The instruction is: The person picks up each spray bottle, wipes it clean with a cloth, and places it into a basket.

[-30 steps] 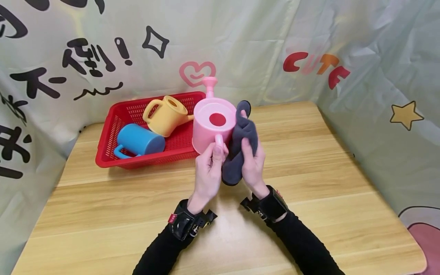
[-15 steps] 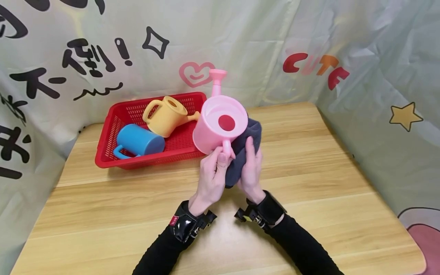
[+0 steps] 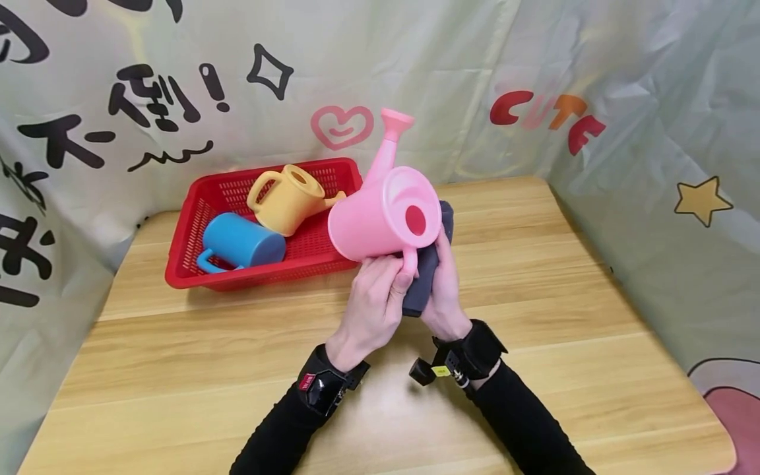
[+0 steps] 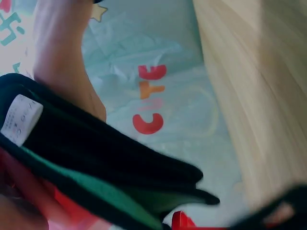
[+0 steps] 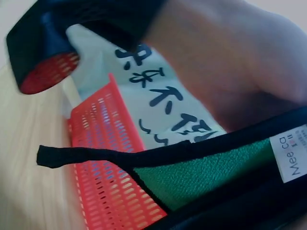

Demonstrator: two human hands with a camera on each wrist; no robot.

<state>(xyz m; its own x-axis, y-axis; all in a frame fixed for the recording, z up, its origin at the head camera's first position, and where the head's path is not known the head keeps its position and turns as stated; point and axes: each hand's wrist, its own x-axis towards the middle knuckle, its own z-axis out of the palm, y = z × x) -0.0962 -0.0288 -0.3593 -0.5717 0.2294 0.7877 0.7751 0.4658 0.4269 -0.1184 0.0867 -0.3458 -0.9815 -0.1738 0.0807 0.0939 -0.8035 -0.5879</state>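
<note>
A pink toy watering can (image 3: pixel 368 224) is held above the table, tilted with its top towards the right and its spout pointing up and back. My left hand (image 3: pixel 374 300) grips its handle. Against the can's right side, my right hand (image 3: pixel 446 297) holds a folded dark grey cloth (image 3: pixel 423 284); the can partly hides the cloth and those fingers. Up close in the left wrist view, the cloth (image 4: pixel 120 148) has a dark edge, a green inner side and a white label. The right wrist view shows the same cloth (image 5: pixel 206 172), with green terry texture.
A red perforated basket (image 3: pixel 297 272) stands at the back left, just behind the can. In it lie a blue can with a handle (image 3: pixel 240 241) and a yellow watering can (image 3: pixel 287 201). A printed curtain (image 3: pixel 427 86) hangs behind the wooden table (image 3: pixel 546 297).
The pink can has tipped sideways, its top and spout swinging right. My left hand has turned with it. The cloth, earlier spread beside the can, is now mostly tucked behind its right side.
</note>
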